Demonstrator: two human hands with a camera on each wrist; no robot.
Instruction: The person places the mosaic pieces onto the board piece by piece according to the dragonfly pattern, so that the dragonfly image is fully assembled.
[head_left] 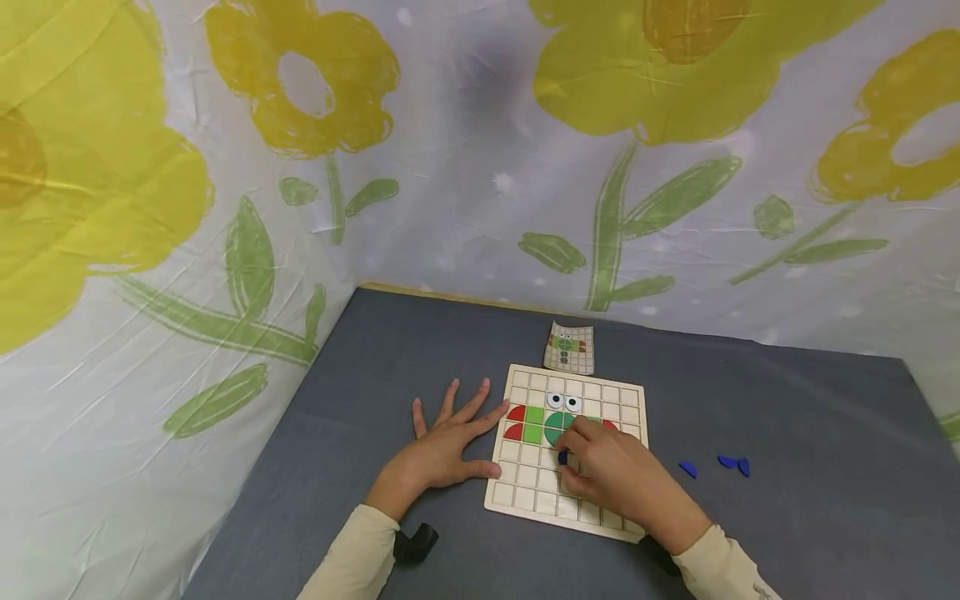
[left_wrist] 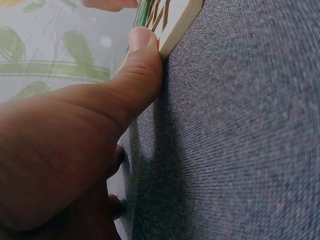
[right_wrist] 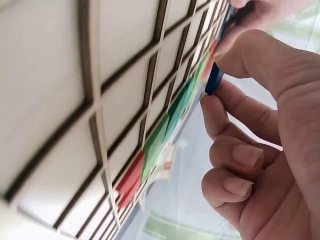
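A square wooden grid board [head_left: 504, 497] lies on the table. Red quarter pieces [head_left: 514, 431], light green squares [head_left: 533, 423], darker green rounded pieces [head_left: 553, 427] and two white eye pieces [head_left: 555, 401] sit in its cells. With fingers spread on the table, my left hand [head_left: 442, 450] touches the board's left edge with its thumb and a fingertip. Above the board, my right hand [head_left: 611, 462] pinches a small dark blue piece [right_wrist: 214, 79] between thumb and fingertips. This hand hides part of the board's middle and right side.
A small pattern card [head_left: 570, 350] lies behind the board, showing a similar coloured figure on a grid. To the right are several loose blue pieces [head_left: 687, 469] on the dark grey table [head_left: 810, 525]. Flower-printed cloth [head_left: 465, 208] hangs behind.
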